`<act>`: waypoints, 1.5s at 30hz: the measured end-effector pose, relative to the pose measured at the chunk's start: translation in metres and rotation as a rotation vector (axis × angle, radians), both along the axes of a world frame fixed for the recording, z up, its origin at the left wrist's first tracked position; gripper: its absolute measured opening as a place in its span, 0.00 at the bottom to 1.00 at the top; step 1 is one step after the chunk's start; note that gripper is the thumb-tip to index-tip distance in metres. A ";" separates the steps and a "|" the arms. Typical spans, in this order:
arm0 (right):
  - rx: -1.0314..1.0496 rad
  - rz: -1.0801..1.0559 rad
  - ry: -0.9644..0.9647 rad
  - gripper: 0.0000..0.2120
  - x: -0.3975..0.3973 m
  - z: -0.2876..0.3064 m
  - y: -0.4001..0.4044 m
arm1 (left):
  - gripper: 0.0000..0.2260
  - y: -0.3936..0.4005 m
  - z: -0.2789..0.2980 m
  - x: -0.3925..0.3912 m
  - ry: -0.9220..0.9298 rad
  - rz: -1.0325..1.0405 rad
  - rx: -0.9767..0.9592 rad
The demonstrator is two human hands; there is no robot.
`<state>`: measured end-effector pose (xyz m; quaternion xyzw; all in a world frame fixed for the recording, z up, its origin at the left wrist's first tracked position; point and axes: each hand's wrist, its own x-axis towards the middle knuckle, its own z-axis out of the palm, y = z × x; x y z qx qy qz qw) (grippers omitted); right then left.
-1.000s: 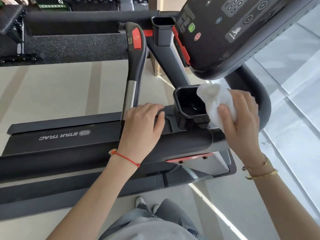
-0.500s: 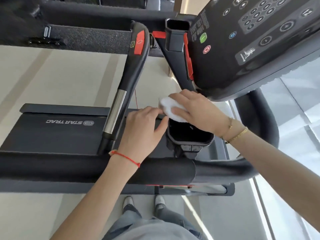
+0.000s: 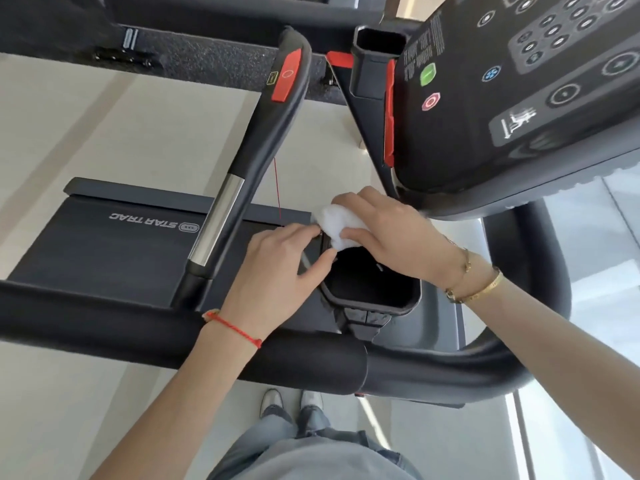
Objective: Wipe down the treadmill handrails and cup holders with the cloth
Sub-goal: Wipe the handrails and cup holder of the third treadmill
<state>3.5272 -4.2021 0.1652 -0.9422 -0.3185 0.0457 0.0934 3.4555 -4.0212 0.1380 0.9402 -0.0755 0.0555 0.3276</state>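
Cloth [image 3: 341, 226]: white, bunched, at centre of frame, pressed onto far-left rim of near cup holder [image 3: 372, 289]; gripped between thumb and fingers of right hand [image 3: 391, 233]. Left hand [image 3: 280, 271]: not grasping anything, fingers loosely bent, tips resting on dark panel just left of that cup holder, thumb near its rim. Second cup holder [image 3: 377, 60]: at upper centre, well apart from cloth. Long handrail [image 3: 173, 327]: black, crossed lower frame beneath both forearms. Slanted handle [image 3: 256, 143]: red button at top, silver band lower down, left of hands. Console [image 3: 519, 91]: at upper right, overhung right hand. Treadmill deck [image 3: 114, 251]: at left, lettered STAR TRAC. Red string bracelet [image 3: 232, 327] on left wrist; gold bangles [image 3: 478, 282] on right.
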 end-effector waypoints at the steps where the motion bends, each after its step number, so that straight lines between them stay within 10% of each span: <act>1: -0.009 -0.019 -0.019 0.20 -0.004 -0.002 -0.005 | 0.17 0.000 -0.001 0.000 -0.013 0.003 0.000; 28: 0.048 -0.360 -0.112 0.27 -0.062 -0.006 -0.012 | 0.16 0.001 0.000 0.001 -0.052 -0.061 -0.058; 45: 0.398 -0.827 0.308 0.15 -0.101 -0.018 -0.022 | 0.13 0.000 -0.001 0.001 -0.048 -0.054 -0.045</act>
